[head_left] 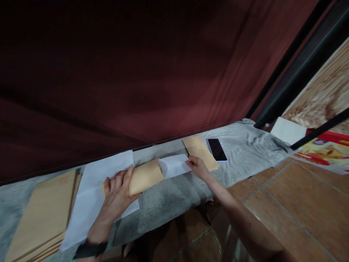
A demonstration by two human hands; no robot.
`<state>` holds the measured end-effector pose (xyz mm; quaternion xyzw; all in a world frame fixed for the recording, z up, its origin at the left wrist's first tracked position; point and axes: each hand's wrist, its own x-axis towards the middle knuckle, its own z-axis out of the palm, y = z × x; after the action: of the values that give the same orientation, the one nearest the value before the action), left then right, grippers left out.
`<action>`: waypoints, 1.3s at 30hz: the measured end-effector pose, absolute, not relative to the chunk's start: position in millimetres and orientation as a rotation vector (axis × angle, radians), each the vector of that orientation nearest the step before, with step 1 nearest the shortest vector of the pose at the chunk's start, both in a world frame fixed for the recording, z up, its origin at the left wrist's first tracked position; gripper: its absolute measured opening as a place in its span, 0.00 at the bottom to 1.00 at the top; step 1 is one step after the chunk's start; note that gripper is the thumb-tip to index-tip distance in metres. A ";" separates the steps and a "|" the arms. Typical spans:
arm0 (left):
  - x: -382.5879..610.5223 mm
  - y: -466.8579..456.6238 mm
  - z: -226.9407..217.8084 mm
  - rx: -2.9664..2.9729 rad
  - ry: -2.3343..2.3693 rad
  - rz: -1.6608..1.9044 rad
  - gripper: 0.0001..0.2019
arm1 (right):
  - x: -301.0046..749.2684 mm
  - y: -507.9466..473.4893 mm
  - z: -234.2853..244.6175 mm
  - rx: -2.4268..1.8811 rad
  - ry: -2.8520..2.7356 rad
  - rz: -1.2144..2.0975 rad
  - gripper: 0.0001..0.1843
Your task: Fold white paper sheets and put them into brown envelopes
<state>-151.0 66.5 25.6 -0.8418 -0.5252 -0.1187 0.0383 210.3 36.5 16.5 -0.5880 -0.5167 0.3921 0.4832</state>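
Observation:
My left hand (117,191) grips a tan paper envelope (147,176), thumb along the near edge and fingers over the far side. Out of the envelope's right end sticks a folded white paper (174,165), partly inside it. The right end of that paper is pinched between the thumb and fingers of my right hand (197,166). Just behind my right hand lies another tan envelope (200,151), flat on the grey cloth. White sheets (89,196) are spread under and left of my left hand.
A stack of large brown envelopes (43,214) lies at the left end of the grey cloth (160,203). A phone (217,150) rests beside the right envelope. Behind stands a dark red curtain (163,91); a tiled floor (300,203) shows at the lower right.

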 end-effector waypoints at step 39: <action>-105.3 66.2 17.7 -2.774 -1.281 -0.593 0.52 | 154.8 37.9 -2.2 -1.383 -0.986 0.987 0.24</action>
<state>-105.3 66.2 17.7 -0.8912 -0.4114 -0.1905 0.0146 154.8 37.9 -2.2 -0.5856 -0.4176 0.4180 0.5549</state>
